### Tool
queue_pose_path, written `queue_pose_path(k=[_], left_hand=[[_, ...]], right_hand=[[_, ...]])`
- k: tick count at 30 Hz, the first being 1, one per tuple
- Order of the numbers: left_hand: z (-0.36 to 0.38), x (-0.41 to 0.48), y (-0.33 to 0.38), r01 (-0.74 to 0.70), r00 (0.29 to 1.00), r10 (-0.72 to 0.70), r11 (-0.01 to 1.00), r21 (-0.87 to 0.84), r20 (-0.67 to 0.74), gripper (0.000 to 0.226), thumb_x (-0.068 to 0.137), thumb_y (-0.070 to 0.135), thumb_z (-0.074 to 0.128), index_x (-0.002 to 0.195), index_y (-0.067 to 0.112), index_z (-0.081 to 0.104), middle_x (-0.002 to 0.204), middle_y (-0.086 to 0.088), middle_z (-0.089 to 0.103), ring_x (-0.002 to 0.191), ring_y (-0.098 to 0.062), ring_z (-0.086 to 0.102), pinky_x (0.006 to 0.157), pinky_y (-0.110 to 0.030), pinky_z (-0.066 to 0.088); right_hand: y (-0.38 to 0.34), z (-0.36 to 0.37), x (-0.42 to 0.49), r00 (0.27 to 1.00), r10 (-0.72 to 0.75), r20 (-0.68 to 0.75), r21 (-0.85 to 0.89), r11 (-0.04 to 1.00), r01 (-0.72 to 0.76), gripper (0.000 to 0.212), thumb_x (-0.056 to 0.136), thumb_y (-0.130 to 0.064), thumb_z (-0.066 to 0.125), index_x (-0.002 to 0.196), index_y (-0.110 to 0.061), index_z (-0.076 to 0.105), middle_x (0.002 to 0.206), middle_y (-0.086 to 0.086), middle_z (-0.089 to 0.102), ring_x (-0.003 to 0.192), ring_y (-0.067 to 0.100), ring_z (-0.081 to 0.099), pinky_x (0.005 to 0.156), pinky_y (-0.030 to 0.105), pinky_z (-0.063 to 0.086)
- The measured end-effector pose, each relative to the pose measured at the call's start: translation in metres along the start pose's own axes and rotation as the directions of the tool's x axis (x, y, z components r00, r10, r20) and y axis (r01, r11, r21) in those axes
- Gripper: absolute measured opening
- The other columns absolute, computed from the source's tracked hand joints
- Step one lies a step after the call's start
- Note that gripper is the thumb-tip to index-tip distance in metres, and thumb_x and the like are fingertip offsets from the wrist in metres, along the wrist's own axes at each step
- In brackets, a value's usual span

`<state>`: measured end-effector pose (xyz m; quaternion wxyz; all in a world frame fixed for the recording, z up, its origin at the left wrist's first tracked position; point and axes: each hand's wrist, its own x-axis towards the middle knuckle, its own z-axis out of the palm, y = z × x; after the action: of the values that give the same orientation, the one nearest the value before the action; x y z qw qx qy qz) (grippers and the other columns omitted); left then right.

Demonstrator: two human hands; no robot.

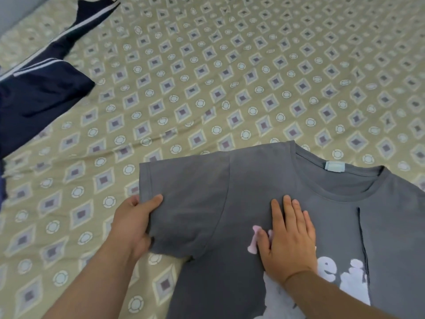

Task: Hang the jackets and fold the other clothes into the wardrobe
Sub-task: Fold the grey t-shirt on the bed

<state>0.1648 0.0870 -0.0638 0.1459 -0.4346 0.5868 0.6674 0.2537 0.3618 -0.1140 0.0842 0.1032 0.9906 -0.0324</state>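
1. Left hand (132,224) pinches the cuff edge of the sleeve (184,199). The thumb is on top and the fingers are curled under the cloth. Cannot tell if the sleeve is lifted off the sheet.
2. Right hand (289,245) is palm down with fingers straight and close together. It presses flat on the chest of the grey T-shirt (253,180), just below the collar.
3. The right hand's heel and thumb cover part of the pink and white print (345,279).
4. The T-shirt lies front up on the near part of the bed, right of middle, with its collar toward the far side. A pale blue label (334,167) sits inside the neck. The shirt's right part and bottom run out of view.
5. A dark vertical crease shows just right of the right hand.
6. The bed sheet (230,77) is beige with a diamond and circle pattern, wrinkled near the sleeve.
7. A navy garment (39,97) with white stripes lies along the bed's left side, well apart from the T-shirt. One part stretches toward the far left corner.
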Motion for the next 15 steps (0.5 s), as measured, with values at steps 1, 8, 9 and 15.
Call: queue_pose_path(k=[1, 8, 9, 15], left_hand=[[0.005, -0.002, 0.004, -0.027, 0.998, 0.029, 0.998, -0.052, 0.047, 0.021, 0.087, 0.008, 0.069, 0.108, 0.013, 0.066, 0.102, -0.013, 0.074, 0.090, -0.034, 0.072, 0.075, -0.051, 0.059], [0.103, -0.080, 0.028, -0.646, 0.714, 0.515, 0.745, 0.164, 0.474, 0.041, 0.082, 0.013, 0.063, 0.109, 0.044, 0.065, 0.078, 0.013, 0.065, 0.071, -0.009, 0.063, 0.062, -0.022, 0.051], [0.114, -0.095, 0.013, -0.689, 0.665, 0.466, 0.685, 0.237, 0.584, 0.040, 0.083, 0.023, 0.066, 0.115, 0.047, 0.062, 0.082, 0.021, 0.065, 0.072, 0.002, 0.063, 0.065, -0.011, 0.048], [0.061, -0.116, -0.081, -0.615, 0.780, 0.441, 0.406, 0.676, 0.444, 0.013, 0.089, 0.042, 0.059, 0.082, 0.032, 0.058, 0.078, 0.015, 0.056, 0.076, 0.002, 0.053, 0.062, -0.014, 0.039]], right_hand=[[0.000, 0.000, 0.000, 1.000, -0.002, 0.002, -0.002, 1.000, 0.002, 0.071, 0.094, -0.056, 0.029, 0.144, -0.009, 0.049, 0.151, 0.017, 0.043, 0.141, 0.035, 0.040, 0.116, 0.044, 0.016], [0.014, -0.012, -0.006, 0.998, -0.034, -0.049, 0.384, 0.922, 0.050, 0.054, 0.097, -0.040, 0.044, 0.145, -0.016, 0.048, 0.157, 0.005, 0.035, 0.148, 0.025, 0.026, 0.123, 0.037, 0.009], [0.020, -0.015, -0.008, 0.998, -0.029, -0.059, 0.526, 0.848, 0.056, 0.043, 0.097, -0.028, 0.050, 0.136, -0.015, 0.059, 0.151, 0.005, 0.046, 0.143, 0.026, 0.036, 0.122, 0.037, 0.018], [0.050, -0.068, 0.009, 0.849, 0.263, 0.458, 0.878, 0.015, -0.478, 0.033, 0.098, -0.055, 0.042, 0.094, -0.030, 0.063, 0.079, -0.015, 0.064, 0.077, 0.009, 0.060, 0.073, 0.025, 0.045]])
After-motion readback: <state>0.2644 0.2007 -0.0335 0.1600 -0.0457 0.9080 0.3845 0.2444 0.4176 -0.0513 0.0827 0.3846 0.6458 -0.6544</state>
